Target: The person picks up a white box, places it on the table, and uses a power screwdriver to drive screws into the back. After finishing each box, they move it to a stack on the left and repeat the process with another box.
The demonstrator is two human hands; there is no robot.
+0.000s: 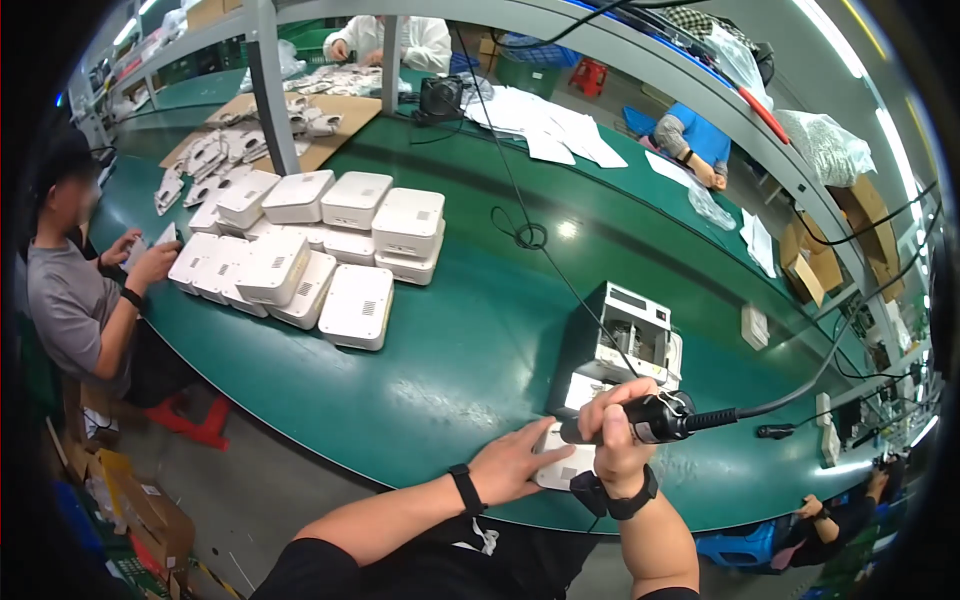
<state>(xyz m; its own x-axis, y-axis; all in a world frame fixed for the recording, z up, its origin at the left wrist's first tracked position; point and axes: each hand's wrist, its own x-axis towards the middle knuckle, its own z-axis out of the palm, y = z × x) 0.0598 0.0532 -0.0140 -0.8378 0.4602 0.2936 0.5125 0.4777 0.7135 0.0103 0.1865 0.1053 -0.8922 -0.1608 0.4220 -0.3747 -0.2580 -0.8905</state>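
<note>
I've got the left hand (pixel 515 462) spread flat on the white box (pixel 562 466) at the desk's (pixel 470 350) near edge, the right hand (pixel 615 425) fisted round the driver (pixel 655 417). Fastening, I'd say; next the tip needs lining up.

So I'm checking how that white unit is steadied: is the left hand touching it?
Touching. The head view shows the left hand lying flat on the white unit at the table edge, fingers spread over its top, no gap visible.
</note>
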